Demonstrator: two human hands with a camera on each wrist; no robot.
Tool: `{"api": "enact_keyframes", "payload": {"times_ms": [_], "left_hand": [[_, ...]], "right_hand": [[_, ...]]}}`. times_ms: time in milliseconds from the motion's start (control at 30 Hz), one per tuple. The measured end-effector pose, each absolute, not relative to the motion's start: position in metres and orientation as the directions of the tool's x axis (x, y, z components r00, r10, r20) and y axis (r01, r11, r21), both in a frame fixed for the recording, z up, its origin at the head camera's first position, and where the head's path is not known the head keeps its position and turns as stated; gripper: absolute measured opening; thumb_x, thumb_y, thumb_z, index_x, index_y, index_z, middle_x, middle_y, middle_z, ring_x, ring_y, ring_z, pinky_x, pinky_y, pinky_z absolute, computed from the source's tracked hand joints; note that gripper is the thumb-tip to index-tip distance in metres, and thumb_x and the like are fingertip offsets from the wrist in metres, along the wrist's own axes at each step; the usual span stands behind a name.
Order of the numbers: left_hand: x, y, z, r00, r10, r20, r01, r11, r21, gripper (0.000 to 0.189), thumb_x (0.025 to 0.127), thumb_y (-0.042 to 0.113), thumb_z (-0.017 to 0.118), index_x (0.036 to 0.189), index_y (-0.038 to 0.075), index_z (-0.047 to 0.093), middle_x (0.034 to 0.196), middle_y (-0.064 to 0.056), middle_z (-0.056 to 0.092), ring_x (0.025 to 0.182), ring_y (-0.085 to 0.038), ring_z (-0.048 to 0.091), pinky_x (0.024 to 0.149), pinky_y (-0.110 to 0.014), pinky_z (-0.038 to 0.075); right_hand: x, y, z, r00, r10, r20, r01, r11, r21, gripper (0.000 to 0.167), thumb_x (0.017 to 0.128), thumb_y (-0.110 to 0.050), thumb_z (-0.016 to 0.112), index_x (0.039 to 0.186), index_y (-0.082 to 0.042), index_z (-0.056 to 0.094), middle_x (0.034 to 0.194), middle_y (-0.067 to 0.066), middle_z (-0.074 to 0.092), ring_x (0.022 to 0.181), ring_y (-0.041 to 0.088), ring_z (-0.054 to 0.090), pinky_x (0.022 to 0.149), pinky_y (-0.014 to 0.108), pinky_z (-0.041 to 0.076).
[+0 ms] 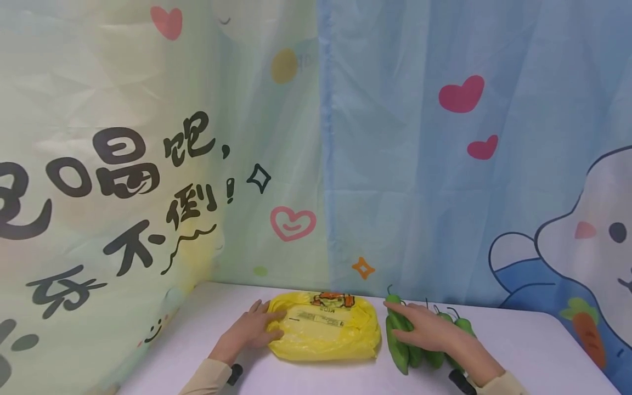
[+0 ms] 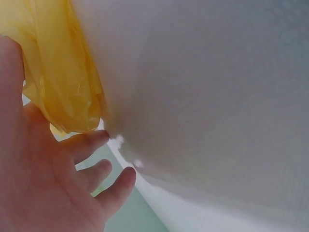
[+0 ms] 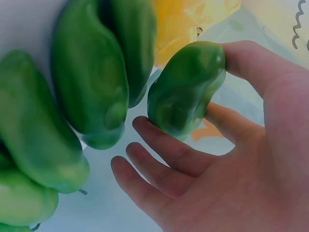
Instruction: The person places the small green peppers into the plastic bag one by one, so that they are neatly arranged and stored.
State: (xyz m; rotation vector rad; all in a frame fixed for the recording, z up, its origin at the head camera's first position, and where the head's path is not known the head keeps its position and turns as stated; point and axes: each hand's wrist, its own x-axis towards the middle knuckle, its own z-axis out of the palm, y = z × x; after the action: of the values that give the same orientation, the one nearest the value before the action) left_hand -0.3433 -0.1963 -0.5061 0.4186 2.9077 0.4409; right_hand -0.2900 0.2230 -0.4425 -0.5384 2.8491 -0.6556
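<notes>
A yellow plastic bag (image 1: 323,329), printed on top and bulky, lies on the table. At its left end rests my left hand (image 1: 252,328); in the left wrist view the thumb and index finger are against the yellow plastic (image 2: 63,67) while the other fingers (image 2: 118,191) stretch out loosely past it. My right hand (image 1: 424,328) pinches a long green pepper (image 1: 396,334), the leftmost of a row. In the right wrist view the thumb is on one side of this pepper (image 3: 188,89) and fingers are on the other. The index fingertip is hidden behind it.
More green peppers (image 3: 89,77) lie beside the held one, partly under my right forearm. The white table (image 1: 232,293) ends at a printed curtain (image 1: 395,164) behind, with another printed sheet (image 1: 99,109) along the left.
</notes>
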Motion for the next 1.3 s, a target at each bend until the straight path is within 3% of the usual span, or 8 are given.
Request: {"api": "enact_keyframes", "payload": {"times_ms": [133, 467, 1100, 1300], "left_hand": [[-0.343, -0.195, -0.506, -0.947, 0.296, -0.123, 0.248, 0.92, 0.302, 0.056, 0.093, 0.05, 0.063, 0.144, 0.028, 0.056, 0.16, -0.021, 0.035, 0.151, -0.047, 0.022, 0.118, -0.068, 0.025], [-0.339, -0.195, -0.506, -0.95, 0.28, -0.14, 0.223, 0.919, 0.326, 0.056, 0.093, 0.049, 0.063, 0.144, 0.028, 0.056, 0.161, -0.02, 0.035, 0.152, -0.046, 0.02, 0.119, -0.067, 0.024], [-0.341, -0.194, -0.506, -0.952, 0.277, -0.128, 0.222, 0.918, 0.328, 0.055, 0.093, 0.048, 0.063, 0.144, 0.027, 0.057, 0.161, -0.021, 0.034, 0.152, -0.046, 0.02, 0.12, -0.066, 0.023], [-0.344, -0.194, -0.508, -0.951, 0.281, -0.127, 0.228, 0.919, 0.322, 0.055, 0.093, 0.049, 0.063, 0.144, 0.028, 0.057, 0.161, -0.02, 0.035, 0.152, -0.046, 0.02, 0.12, -0.066, 0.024]], "right_hand": [[-0.288, 0.218, -0.44, -0.921, -0.38, -0.081, -0.302, 0.832, -0.466, 0.065, 0.092, -0.037, 0.071, 0.149, -0.017, 0.049, 0.144, 0.016, 0.057, 0.134, 0.047, 0.049, 0.103, 0.069, 0.043], [-0.292, 0.205, -0.441, -0.901, -0.426, -0.087, -0.335, 0.808, -0.484, 0.065, 0.094, -0.036, 0.07, 0.151, -0.016, 0.046, 0.145, 0.017, 0.056, 0.137, 0.052, 0.043, 0.106, 0.071, 0.039], [-0.293, 0.187, -0.44, -0.897, -0.436, -0.064, -0.347, 0.788, -0.509, 0.064, 0.094, -0.035, 0.069, 0.152, -0.018, 0.045, 0.141, 0.015, 0.059, 0.127, 0.038, 0.056, 0.1, 0.06, 0.049], [-0.295, 0.181, -0.438, -0.896, -0.438, -0.07, -0.35, 0.796, -0.494, 0.064, 0.095, -0.037, 0.068, 0.152, -0.021, 0.045, 0.144, 0.012, 0.058, 0.135, 0.041, 0.05, 0.105, 0.062, 0.045]]}}
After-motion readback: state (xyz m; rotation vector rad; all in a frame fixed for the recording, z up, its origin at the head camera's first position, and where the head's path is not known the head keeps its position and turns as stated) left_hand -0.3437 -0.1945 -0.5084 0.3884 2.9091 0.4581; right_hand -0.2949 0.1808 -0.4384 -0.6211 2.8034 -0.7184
